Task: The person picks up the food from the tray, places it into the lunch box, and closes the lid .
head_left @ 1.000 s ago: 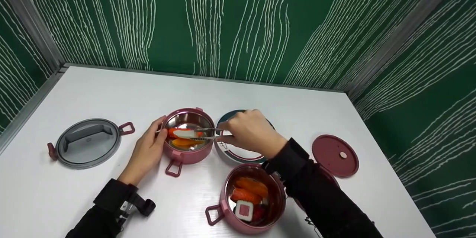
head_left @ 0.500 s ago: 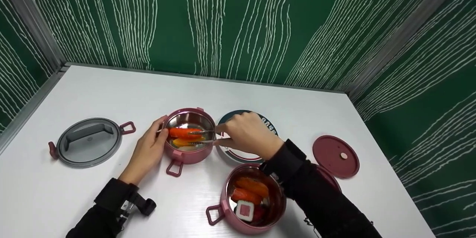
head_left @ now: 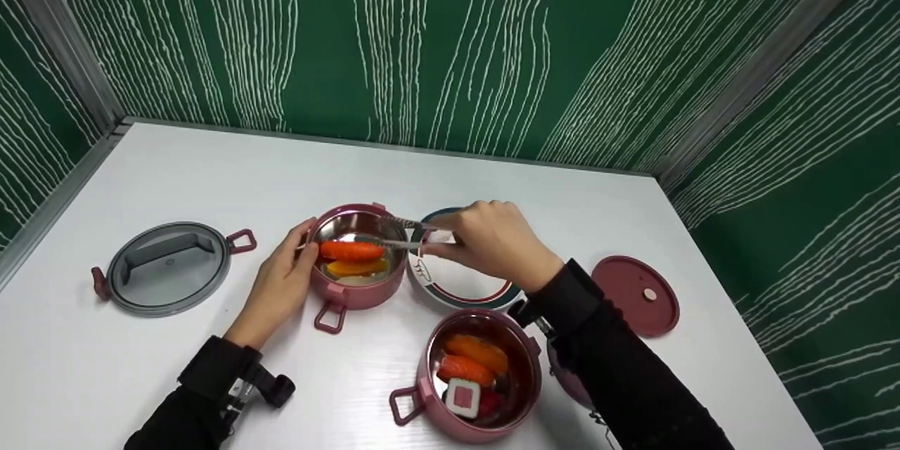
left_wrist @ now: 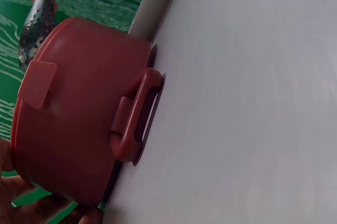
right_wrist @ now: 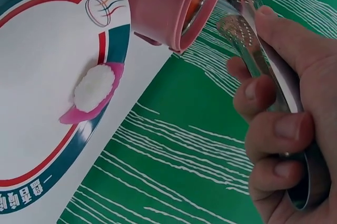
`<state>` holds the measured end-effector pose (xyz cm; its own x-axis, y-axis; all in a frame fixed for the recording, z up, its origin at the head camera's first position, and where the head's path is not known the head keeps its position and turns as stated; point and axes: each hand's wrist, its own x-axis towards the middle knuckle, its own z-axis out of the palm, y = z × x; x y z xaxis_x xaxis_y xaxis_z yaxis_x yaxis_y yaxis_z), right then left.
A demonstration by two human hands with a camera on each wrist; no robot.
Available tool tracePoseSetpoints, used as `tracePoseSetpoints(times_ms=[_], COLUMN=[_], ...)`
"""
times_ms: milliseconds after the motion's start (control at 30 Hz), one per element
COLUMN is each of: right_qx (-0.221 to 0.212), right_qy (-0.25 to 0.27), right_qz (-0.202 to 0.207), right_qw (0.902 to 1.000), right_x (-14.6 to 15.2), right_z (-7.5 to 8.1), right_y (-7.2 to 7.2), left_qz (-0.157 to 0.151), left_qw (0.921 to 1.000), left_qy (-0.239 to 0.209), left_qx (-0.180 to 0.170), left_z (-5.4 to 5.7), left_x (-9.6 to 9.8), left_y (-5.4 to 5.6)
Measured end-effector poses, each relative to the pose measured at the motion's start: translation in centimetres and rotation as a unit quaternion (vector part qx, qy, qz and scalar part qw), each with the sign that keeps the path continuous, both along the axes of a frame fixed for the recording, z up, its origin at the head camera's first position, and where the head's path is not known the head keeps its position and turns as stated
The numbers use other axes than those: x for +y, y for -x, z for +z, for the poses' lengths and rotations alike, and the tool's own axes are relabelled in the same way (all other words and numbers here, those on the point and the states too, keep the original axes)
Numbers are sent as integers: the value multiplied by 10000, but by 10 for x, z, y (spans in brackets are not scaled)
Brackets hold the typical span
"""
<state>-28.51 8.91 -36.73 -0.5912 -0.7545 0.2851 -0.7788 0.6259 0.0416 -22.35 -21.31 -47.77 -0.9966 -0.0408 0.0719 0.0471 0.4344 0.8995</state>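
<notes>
1. Far pot (head_left: pixel 373 296): likely stiff, with smooth walls apt to slide; best held by the wall or the handle (left_wrist: pixel 138 109), at its 7 o'clock in the head view. It stands upright on the table (head_left: pixel 358 380); the left grip (head_left: pixel 275 288) cups its wall at 9 o'clock, thumb at the rim.
2. Plate (head_left: pixel 464 278): probably hard, slick and breakable; best lifted by the rim. It lies at 3 o'clock from the far pot, partly beneath the right grip (head_left: pixel 489 242).
3. Tongs (right_wrist: pixel 287 88): seemingly springy, light metal; best squeezed midway along the arms. The right grip pinches them between thumb and fingers; their arms stand spread, nothing between, tips towards 9 o'clock over the far pot.
4. Orange piece (head_left: pixel 349 251): looks light, perhaps soft and inclined to roll; best taken gently across its middle. It lies inside the far pot, at 8 o'clock from the tips; contact with the lower tip, I cannot tell.
5. Yellow piece (head_left: pixel 358 268): probably similar in feel; just beside the orange piece, at its 6 o'clock.
</notes>
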Motion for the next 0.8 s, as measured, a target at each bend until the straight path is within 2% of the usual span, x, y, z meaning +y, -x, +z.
tracePoseSetpoints(times_ms=[200,400,633,800], right_qx=[32,-177,-307,-361], right_qy=[395,377,241,138], right_qz=[-922,-1560,-1917,-2017], right_qw=[9950,9869,9807,9787], right_x=[8,18,25,28], right_z=[-3,-16,-32,-35], right_y=[3,7,11,9], left_qz=[13,6,-8,-11], left_qw=[10000,10000,10000,9999], left_qy=[13,22,63,59], left_qx=[43,53,65,83], left_z=[-1,0,-2,-3], left_x=[0,0,0,0], left_y=[1,1,2,2])
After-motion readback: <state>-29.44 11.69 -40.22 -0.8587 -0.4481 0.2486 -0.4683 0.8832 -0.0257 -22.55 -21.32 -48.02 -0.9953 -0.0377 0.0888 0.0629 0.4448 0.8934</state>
